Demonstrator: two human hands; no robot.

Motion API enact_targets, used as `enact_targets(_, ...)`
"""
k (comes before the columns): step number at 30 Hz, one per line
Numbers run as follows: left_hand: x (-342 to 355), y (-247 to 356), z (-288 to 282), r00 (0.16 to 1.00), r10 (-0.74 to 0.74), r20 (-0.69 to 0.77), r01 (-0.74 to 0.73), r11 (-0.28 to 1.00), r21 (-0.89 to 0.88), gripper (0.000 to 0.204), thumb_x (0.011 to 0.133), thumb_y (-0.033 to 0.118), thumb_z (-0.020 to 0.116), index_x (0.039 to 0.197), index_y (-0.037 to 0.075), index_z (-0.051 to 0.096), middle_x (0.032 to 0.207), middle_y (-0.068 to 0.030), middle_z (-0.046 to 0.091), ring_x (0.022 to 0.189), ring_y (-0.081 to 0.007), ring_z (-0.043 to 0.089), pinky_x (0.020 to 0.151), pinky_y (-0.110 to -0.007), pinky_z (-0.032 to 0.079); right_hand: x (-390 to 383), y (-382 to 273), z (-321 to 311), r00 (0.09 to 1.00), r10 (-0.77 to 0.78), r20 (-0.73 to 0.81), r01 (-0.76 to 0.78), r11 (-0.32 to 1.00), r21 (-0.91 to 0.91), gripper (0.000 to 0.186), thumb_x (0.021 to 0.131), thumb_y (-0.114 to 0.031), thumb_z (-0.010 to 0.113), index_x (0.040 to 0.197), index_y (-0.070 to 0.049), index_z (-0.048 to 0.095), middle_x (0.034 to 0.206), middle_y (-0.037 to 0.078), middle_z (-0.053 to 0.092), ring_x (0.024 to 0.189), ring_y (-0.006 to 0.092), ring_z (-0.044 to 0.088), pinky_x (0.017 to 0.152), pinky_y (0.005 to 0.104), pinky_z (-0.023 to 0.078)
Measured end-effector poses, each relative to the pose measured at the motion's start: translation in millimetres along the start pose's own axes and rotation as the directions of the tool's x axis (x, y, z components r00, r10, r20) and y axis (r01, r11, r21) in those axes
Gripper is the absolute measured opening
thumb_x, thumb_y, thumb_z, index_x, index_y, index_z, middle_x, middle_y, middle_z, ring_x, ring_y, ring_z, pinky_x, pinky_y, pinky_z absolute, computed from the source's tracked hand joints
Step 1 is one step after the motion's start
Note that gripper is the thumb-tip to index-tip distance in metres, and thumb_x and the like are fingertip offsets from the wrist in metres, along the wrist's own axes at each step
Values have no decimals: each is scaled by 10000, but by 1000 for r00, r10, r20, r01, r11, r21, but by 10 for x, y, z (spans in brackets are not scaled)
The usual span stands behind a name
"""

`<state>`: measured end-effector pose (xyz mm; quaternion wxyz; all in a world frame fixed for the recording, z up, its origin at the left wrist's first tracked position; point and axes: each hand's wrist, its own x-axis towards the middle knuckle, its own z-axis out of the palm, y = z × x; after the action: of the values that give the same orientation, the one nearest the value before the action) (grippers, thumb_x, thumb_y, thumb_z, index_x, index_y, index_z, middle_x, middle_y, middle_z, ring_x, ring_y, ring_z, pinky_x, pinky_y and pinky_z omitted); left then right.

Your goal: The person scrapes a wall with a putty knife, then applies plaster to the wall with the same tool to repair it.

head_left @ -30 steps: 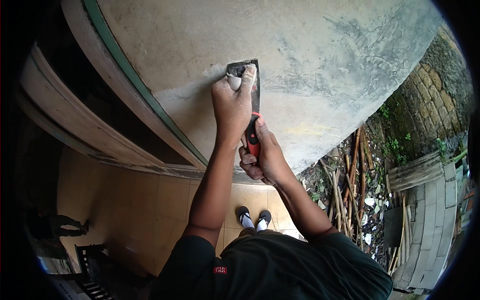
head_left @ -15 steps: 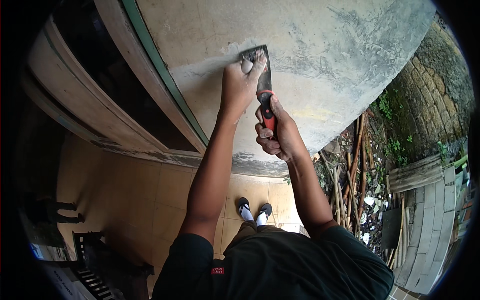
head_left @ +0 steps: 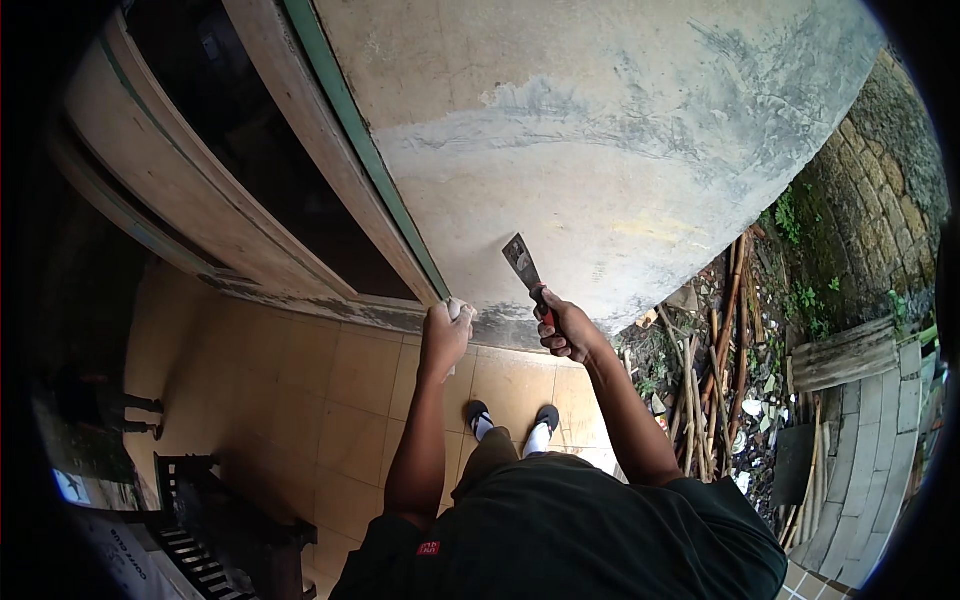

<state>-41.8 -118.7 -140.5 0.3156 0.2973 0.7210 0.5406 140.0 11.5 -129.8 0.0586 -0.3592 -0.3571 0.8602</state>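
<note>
My right hand [head_left: 566,330] is closed around the red and black handle of a putty knife [head_left: 520,258], its dark, smudged blade pointing up and left before the pale wall [head_left: 600,150]. My left hand [head_left: 445,335] grips a crumpled white material [head_left: 458,308], perhaps a cloth or bag, near the foot of the green strip [head_left: 372,160] on the window frame. Both hands have pale dust on them. Grey smears and a lighter, rough patch mark the wall above the knife.
Wooden window frames [head_left: 280,130] line the left. Below are the tiled floor [head_left: 350,420], my feet, dark wooden furniture [head_left: 230,540] and a person's legs [head_left: 130,410]. Bamboo poles [head_left: 725,350] and debris lie right, beside a mossy stone wall [head_left: 880,180] and grey blocks [head_left: 870,450].
Both hands have moved down from the smeared patch and apart. The blade now stands alone, clear of my left hand, which has shifted left and down with the white material.
</note>
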Motion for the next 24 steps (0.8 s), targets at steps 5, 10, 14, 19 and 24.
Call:
enact_targets(5,65,53,21,971,237,44,-241,951,194,523,855,-30,506,1352,131,511,591,-3,453,536,-87,432,512,-273,411,-3,75,388,998,-57,22,58,995,-76,423,966,-533,426,816,-138,448,547,-44,372,366,52,288,314,214,182)
enact_targets(10,534,-119,-250,992,103,73,-126,768,628,767,831,61,574,1480,318,256,872,-193,664,810,-380,646,679,-492,499,-157,126,576,982,12,188,-50,978,200,431,938,-553,462,844,-133,487,521,-41,354,346,43,272,290,190,176)
enact_targets(14,590,104,-359,986,125,113,-166,842,513,771,832,52,538,1486,330,237,777,-169,632,746,-388,634,638,-479,509,-177,311,665,991,-64,114,16,924,381,404,955,-519,445,853,-129,482,524,-35,361,343,46,264,270,190,182)
enact_targets(19,522,141,-207,855,247,456,-497,639,587,791,802,30,546,1492,264,239,903,-188,653,749,-413,626,659,-504,508,-250,364,1026,994,-80,77,36,888,458,397,960,-508,442,855,-126,469,524,-29,359,345,52,265,278,190,190)
enact_targets(24,775,261,-359,884,147,444,-263,942,211,509,833,20,532,1336,17,457,867,-157,661,658,-269,634,605,-373,513,-416,350,1130,941,-337,31,314,903,294,464,946,-528,461,901,-67,491,541,6,408,365,76,347,298,206,235)
